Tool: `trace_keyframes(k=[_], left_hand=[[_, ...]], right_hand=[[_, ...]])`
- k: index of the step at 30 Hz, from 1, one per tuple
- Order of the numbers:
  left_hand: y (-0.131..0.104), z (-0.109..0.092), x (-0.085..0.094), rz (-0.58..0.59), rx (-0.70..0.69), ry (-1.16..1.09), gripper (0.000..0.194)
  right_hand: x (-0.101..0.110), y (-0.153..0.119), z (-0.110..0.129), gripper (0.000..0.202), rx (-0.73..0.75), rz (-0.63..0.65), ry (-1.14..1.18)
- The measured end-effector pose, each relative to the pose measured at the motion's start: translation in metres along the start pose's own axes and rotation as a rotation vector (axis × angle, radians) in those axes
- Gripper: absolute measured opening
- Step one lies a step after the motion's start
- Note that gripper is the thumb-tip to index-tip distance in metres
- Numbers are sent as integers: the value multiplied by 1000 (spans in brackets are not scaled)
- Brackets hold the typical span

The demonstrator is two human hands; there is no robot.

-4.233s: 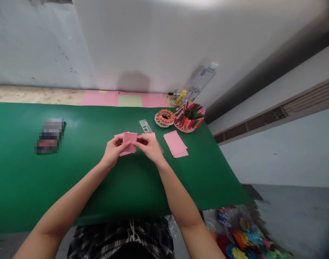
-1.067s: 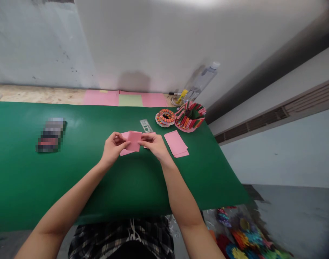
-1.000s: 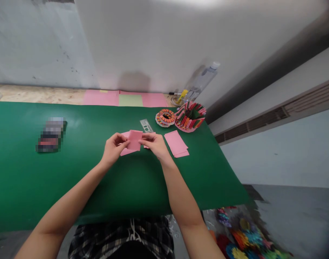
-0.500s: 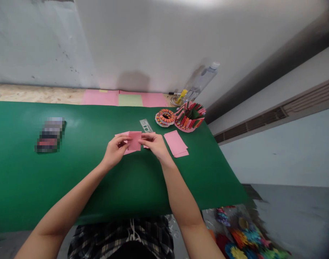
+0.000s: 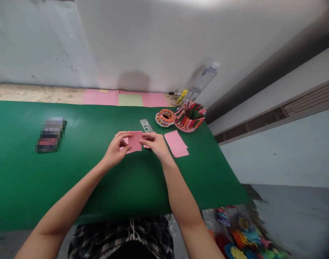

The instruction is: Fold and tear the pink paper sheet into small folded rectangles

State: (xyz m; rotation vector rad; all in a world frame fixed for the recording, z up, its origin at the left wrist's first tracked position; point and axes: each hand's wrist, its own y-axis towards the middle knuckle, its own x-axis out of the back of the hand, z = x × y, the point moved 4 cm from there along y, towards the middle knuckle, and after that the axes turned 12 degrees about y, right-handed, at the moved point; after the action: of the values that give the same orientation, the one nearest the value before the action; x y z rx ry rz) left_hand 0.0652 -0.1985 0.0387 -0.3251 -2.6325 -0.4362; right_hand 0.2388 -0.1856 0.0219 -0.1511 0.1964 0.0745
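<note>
A small pink paper piece (image 5: 135,141) is held up between my two hands above the green table. My left hand (image 5: 117,148) grips its left side, thumb below and fingers along the upper edge. At its right edge, my right hand (image 5: 154,144) pinches it between thumb and fingers. More pink paper shows behind and beneath both hands, partly hidden by them. To the right of my right hand lies a stack of pink paper slips (image 5: 176,144), slightly fanned. A clear stencil ruler (image 5: 146,126) rests just beyond my hands.
A ring of folded orange and white paper (image 5: 165,118) sits beside a round container of folded red, pink and green paper (image 5: 190,117). Behind them leans a clear bottle (image 5: 204,82). A blurred-out phone-like object (image 5: 50,135) lies left. Pink sheets (image 5: 101,97) line the wall.
My left thumb and fingers have spread a little apart on the paper's left side, and the front panel looks flatter. The right hand has hardly moved.
</note>
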Motion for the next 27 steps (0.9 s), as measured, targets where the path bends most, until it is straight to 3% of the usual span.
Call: trace_keyframes(k=[7,16,27], left_hand=[[-2,1,-2,80,39,-135,34],[-2,-8,-1,71,-14,-133,40],[-4,-9,-1,157,-59,-248,49]], right_hand=[[3,0,-1,39,-7,-16,6],[-2,-1,3,38,-17,38,16],[0,-2,3,42,-22,12,35]])
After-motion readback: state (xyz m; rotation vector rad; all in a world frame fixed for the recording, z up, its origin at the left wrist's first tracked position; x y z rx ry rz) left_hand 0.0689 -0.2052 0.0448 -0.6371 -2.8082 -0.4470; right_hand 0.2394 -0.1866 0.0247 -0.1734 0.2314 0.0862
